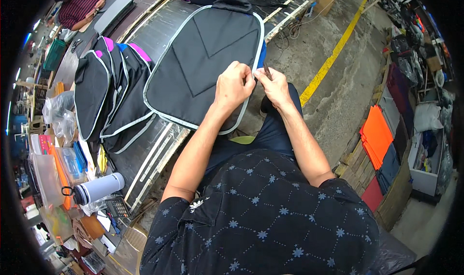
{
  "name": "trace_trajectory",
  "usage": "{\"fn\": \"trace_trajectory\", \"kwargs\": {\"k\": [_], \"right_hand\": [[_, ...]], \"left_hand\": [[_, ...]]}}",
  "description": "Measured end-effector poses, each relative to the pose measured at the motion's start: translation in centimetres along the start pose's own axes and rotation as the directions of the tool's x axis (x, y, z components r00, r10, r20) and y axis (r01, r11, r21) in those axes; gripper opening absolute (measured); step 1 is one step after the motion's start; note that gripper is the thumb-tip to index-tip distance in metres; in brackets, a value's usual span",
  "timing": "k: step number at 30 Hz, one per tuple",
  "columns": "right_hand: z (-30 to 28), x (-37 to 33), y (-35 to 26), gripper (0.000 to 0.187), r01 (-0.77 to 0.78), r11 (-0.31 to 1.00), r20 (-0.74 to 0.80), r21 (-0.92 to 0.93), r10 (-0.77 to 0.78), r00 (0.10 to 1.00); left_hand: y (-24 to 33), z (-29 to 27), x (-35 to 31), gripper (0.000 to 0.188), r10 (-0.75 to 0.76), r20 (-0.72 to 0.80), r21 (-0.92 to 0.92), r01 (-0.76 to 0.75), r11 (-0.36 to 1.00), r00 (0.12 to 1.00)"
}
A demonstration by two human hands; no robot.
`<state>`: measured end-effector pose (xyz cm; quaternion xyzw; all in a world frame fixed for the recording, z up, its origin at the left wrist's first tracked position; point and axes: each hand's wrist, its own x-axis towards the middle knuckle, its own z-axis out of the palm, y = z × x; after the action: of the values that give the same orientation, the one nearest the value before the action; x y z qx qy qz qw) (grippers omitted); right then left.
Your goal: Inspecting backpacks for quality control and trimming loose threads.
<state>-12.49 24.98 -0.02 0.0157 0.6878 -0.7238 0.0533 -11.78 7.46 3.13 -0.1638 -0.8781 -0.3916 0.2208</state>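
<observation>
A black fabric panel (193, 65) with rounded corners, light grey edge binding and stitched V-shaped lines lies across the table edge in front of me. My left hand (233, 85) is closed in a pinch at the panel's right edge, its fingertips on or just over the binding. Close beside it, my right hand (276, 87) is closed around a slim dark tool (267, 72), whose tip end is too small to make out. Its thumb and forefinger meet at the same stretch of binding. Blue fabric shows beneath that edge.
To the left, a stack of similar black pieces (113, 89) with pink patches lies on the table. A lavender bottle (104, 187) and a calculator (117, 208) are nearer me. Orange sheets (376, 137) sit at the right. A person (79, 7) works at the far left.
</observation>
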Motion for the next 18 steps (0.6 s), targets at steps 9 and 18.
{"fn": "trace_trajectory", "kwargs": {"k": [9, 18], "right_hand": [[0.4, 0.0, -0.1, 0.027, 0.199, 0.96, 0.017, -0.197, -0.2, 0.98], [0.6, -5.3, -8.4, 0.029, 0.274, 0.554, 0.071, -0.786, -0.359, 0.931]], "left_hand": [[-1.7, 0.3, -0.8, 0.009, -0.394, 0.215, -0.45, 0.448, 0.773, 0.894], [-0.7, -0.3, -1.0, 0.007, -0.347, 0.135, -0.398, 0.372, 0.839, 0.928]]}}
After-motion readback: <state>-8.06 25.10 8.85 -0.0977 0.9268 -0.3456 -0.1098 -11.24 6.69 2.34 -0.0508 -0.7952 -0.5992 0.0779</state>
